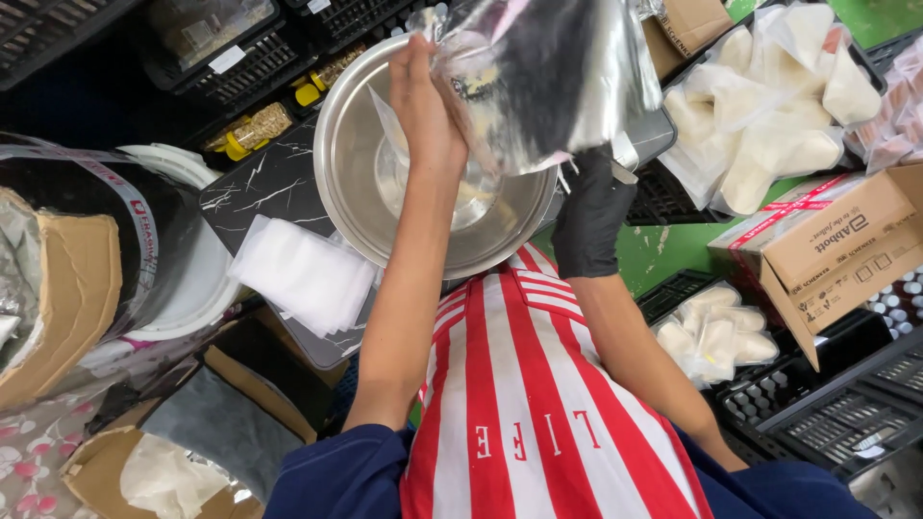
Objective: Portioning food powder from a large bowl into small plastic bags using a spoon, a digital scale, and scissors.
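Tilting clear bag (538,77) over steel bowl (404,183), both hands.

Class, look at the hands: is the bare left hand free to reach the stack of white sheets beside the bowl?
Probably not at once. The left hand grips the big plastic bag above the steel bowl. The white sheets lie uncovered beside that forearm, so the path itself looks open.
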